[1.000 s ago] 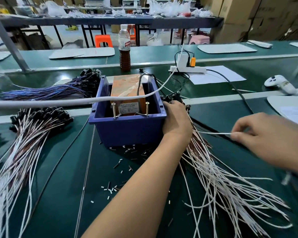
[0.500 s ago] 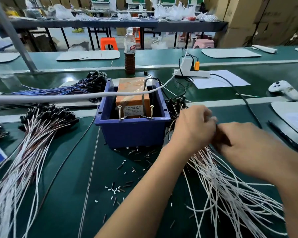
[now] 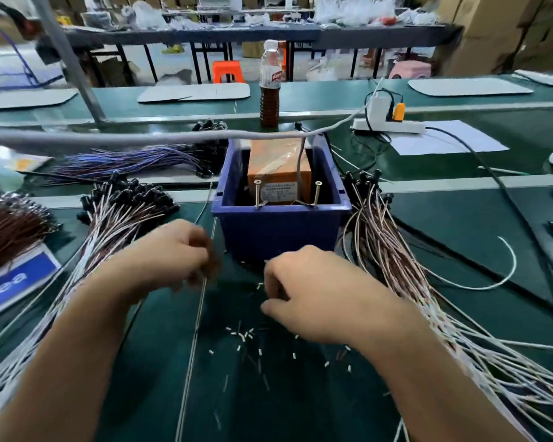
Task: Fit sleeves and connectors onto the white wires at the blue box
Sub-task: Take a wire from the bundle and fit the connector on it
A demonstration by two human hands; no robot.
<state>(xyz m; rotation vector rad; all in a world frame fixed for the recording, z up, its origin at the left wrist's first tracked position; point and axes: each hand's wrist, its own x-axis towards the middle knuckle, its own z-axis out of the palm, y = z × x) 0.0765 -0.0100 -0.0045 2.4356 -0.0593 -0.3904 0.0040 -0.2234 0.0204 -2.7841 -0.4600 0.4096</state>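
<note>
Both hands sit low on the green worktop [image 3: 147,362], just in front of the blue box [image 3: 281,228]. L hand [image 3: 176,253] is blurred, fingers curled; can't tell what it holds. R hand [image 3: 313,291] curled over scattered sleeves [image 3: 240,336], grip contents hidden. White wires [image 3: 396,282] lie right of box, more at left.

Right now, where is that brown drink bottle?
In the head view the bottle stands upright at the far side of the bench, just behind the blue box, left of the white power strip.
</note>
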